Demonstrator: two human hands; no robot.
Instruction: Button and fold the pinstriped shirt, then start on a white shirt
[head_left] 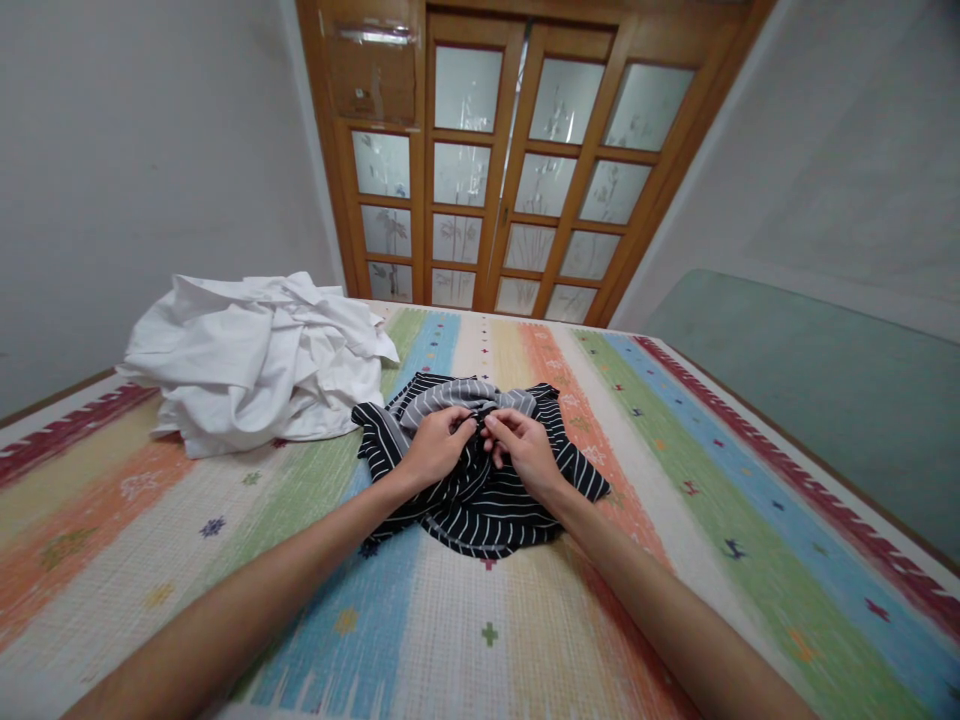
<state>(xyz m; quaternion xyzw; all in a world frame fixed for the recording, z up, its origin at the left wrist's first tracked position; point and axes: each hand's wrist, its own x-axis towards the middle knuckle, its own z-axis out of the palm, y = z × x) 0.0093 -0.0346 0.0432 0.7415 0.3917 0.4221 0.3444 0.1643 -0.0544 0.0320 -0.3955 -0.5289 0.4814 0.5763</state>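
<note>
Head view, sole entry. Striped garment (510, 530), black with thin white lines, one: lies crumpled on the patterned cover (457, 640), at the middle, with a band of its greyer striped side turned up along the far part. Left hand (441, 445), one: thumb and fingers pinch a dark fold of the garment near its centre. Right hand (523, 447), one: pinches the same dark part, fingers curled, fingertips just beside those of the left. Both forearms reach in from the near edge. White cloth (255, 365), one heap: loosely bunched, to the left of the garment and near it, also on the cover. Cover: stripes of blue, green, orange, yellow and dark red, with small star, cross and animal figures. Wooden doors (501, 150), with frosted panes: beyond the far edge. Pale green panel (817, 390): at right, beside the cover, below a plain wall (840, 150).
</note>
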